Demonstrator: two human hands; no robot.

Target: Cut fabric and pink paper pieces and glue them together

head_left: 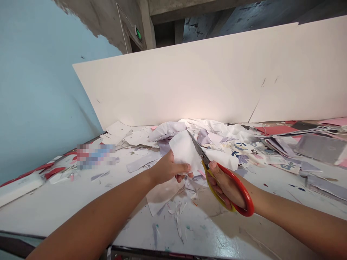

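Note:
My left hand [175, 169] pinches a piece of white fabric [184, 150] along its lower edge and holds it raised above the table. My right hand [226, 184] is closed around the handles of a pair of scissors [240, 187], one red and one yellow. The scissor blades point up and to the left, lying against the right edge of the fabric; whether they are fully closed I cannot make out. Beneath my left hand are a pale fabric piece [162, 195] and thin trimmed strips [178, 222].
A white table [130, 224] carries heaps of scraps. White cloth [217, 126] and floral fabric [246, 153] lie behind my hands, grey pieces [320, 148] and red ones [276, 130] to the right. A tall white board [189, 83] closes off the back, a blue wall [40, 72] the left.

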